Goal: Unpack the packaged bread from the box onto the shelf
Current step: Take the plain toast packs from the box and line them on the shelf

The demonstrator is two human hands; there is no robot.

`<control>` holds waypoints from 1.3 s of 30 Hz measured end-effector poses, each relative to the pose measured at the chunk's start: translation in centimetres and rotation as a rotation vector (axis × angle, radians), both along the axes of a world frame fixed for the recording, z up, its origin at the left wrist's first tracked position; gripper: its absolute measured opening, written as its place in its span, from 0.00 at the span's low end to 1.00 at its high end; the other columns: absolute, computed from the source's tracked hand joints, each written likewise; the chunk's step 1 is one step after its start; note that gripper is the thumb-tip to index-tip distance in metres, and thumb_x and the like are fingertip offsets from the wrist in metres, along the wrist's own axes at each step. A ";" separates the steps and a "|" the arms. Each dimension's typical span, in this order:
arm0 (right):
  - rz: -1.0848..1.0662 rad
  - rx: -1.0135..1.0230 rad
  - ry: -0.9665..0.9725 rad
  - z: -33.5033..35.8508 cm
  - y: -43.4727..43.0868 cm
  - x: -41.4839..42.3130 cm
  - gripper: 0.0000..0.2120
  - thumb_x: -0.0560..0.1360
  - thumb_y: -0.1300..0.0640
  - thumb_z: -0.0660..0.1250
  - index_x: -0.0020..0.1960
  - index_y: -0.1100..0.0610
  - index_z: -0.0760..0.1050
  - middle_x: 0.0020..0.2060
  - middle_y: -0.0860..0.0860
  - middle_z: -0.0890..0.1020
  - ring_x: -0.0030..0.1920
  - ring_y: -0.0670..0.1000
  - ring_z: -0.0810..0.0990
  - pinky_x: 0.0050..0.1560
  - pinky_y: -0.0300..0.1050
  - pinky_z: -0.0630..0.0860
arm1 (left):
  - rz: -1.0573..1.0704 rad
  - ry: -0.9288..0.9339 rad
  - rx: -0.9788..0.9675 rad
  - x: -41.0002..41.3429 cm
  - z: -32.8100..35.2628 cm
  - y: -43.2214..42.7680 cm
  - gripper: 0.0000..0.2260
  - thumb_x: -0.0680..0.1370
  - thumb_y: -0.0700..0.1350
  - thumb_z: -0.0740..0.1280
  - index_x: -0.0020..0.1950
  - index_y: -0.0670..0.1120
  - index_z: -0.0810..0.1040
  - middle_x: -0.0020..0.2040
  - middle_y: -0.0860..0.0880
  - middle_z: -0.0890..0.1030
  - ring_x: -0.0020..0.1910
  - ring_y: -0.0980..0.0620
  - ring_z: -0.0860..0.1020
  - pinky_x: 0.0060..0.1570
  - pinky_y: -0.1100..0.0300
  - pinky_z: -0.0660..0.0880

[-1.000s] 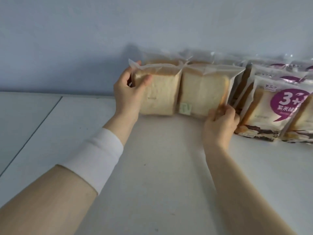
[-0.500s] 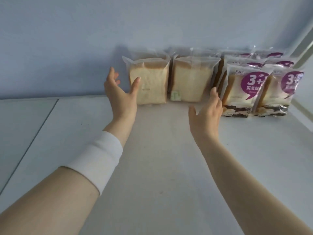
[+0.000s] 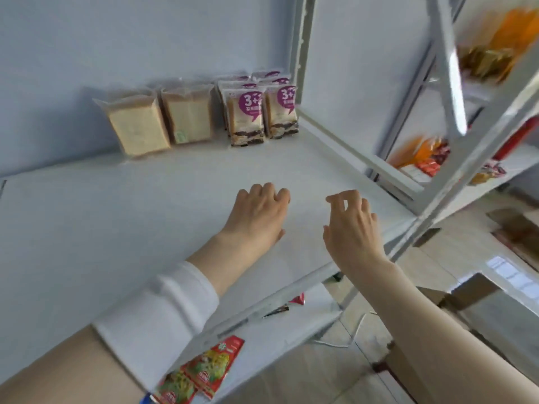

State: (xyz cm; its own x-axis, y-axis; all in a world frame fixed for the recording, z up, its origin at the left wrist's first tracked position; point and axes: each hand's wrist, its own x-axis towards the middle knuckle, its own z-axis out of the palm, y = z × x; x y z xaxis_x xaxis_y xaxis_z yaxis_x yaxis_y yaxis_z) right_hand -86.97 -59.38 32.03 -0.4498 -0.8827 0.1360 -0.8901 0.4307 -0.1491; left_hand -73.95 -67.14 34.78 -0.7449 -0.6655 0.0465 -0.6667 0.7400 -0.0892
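1. The packaged bread stands upright in a row at the back of the white shelf (image 3: 116, 223), against the wall. There are two clear packs of plain toast (image 3: 137, 128) on the left. Just to their right are purple-labelled packs (image 3: 248, 115), with more ranked behind them.
2. The left hand (image 3: 256, 212) and right hand (image 3: 353, 225) hang over the front part of the shelf, well apart from the bread. Both hold nothing and their fingers are loosely curled. Whether either touches the shelf cannot be told.
3. A white sleeve (image 3: 163, 310) covers the left forearm.
4. A white upright post (image 3: 300, 53) closes the shelf's right back corner, right beside the purple-labelled packs.
5. Slanted white frame bars (image 3: 449, 68) cross the view on the right. Behind them, a neighbouring rack (image 3: 495, 167) carries blurred orange and red packets.
6. Red-and-green snack packets (image 3: 204, 371) lie on the tier below, under the shelf's front edge.
7. A cardboard box (image 3: 463, 290) with open flaps sits on the floor at lower right, partly behind the right forearm.
8. The shelf is bare from the bread forward to its front edge and out to the left.
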 end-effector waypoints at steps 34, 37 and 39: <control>-0.988 0.348 -1.080 -47.8 29.9 -40.5 0.27 0.74 0.45 0.65 0.66 0.60 0.65 0.62 0.57 0.71 0.63 0.58 0.70 0.62 0.49 0.70 | -0.089 -0.351 0.816 -60.0 -50.6 22.5 0.29 0.76 0.49 0.65 0.73 0.43 0.57 0.69 0.39 0.65 0.69 0.40 0.65 0.67 0.51 0.63; -1.084 0.270 -1.327 -54.1 27.6 -41.5 0.33 0.71 0.44 0.69 0.68 0.59 0.63 0.64 0.56 0.70 0.64 0.56 0.70 0.62 0.46 0.69 | -0.012 -0.233 0.819 -62.6 -56.1 22.7 0.34 0.75 0.48 0.67 0.74 0.43 0.53 0.70 0.39 0.63 0.69 0.40 0.64 0.67 0.51 0.62; -1.116 0.210 -1.415 -56.6 26.6 -41.4 0.35 0.69 0.46 0.72 0.69 0.58 0.62 0.64 0.56 0.71 0.64 0.55 0.71 0.61 0.45 0.69 | 0.024 -0.150 0.843 -63.2 -58.3 22.8 0.37 0.74 0.48 0.69 0.75 0.45 0.49 0.71 0.41 0.62 0.69 0.42 0.65 0.67 0.52 0.63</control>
